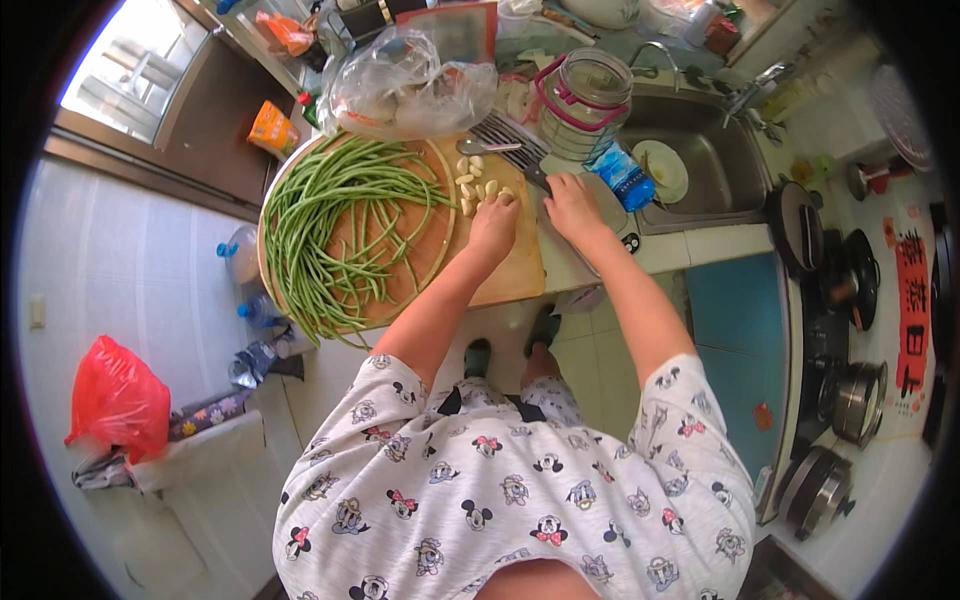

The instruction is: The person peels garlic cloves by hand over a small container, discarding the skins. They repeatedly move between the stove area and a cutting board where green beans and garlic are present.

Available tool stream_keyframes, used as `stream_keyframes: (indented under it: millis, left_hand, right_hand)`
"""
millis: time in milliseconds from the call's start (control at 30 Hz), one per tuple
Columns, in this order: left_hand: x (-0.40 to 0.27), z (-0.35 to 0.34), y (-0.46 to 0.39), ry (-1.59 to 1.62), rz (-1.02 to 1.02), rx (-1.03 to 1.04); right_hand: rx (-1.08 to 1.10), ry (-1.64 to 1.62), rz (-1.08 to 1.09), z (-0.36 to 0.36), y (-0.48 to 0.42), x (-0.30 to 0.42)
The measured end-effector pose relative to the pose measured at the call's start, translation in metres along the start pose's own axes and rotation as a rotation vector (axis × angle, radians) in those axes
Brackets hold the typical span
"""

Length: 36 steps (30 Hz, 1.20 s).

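Several peeled garlic cloves (469,190) lie on a rectangular wooden cutting board (517,262). My left hand (495,225) reaches in at their near edge, fingertips down among the cloves; whether it grips one is hidden. Just to the right, my right hand (576,210) has its fingers around the end of the black handle of a kitchen knife (535,177). The knife's broad blade, which looks striped, points away from me. A metal spoon (487,147) rests beyond the cloves. Long green beans (307,232) cover much of a round wooden board (375,289) on the left.
A glass jar with a pink handle (581,112) and a blue packet (621,178) stand near the sink (720,161), which holds a plate (661,171). Clear plastic bags (412,86) sit behind the boards. An orange pouch (273,129) is at the far left.
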<state>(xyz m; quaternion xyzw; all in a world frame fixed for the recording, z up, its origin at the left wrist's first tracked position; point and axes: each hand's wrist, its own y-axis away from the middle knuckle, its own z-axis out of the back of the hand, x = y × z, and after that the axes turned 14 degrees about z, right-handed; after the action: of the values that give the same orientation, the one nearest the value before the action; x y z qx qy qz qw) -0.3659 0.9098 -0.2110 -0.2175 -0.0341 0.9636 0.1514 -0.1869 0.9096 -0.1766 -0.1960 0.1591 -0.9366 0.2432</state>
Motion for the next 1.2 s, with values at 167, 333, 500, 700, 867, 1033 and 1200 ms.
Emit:
stream_keyframes:
  millis: [167, 333, 500, 700, 867, 1033, 1200]
  left_hand:
    - [-0.002, -0.013, 0.011, 0.102, 0.009, 0.048]
    - [-0.014, 0.006, 0.038, 0.278, 0.211, 0.014]
    - [-0.015, 0.009, 0.049, 0.403, 0.435, -0.015]
    - [-0.011, 0.010, 0.069, 0.667, 0.615, -0.176]
    - [-0.007, 0.007, 0.090, 0.618, 0.540, -0.045]
    - [-0.007, 0.015, 0.089, 0.508, 0.439, -0.299]
    - [-0.025, 0.033, 0.039, 0.325, 0.027, -0.156]
  right_hand:
    - [0.303, 0.062, 0.007, -0.037, -0.021, -0.033]
    - [0.307, -0.077, 0.048, -0.009, -0.038, -0.039]
    - [0.373, -0.128, 0.044, 0.056, -0.022, -0.042]
    - [0.045, -0.463, -0.083, 0.099, 0.077, -0.003]
    - [0.271, -0.796, -0.486, 0.098, 0.112, 0.036]
    - [0.302, -0.341, -0.014, 0.069, 0.137, 0.053]
    - [0.369, -0.238, 0.087, 0.035, 0.155, 0.063]
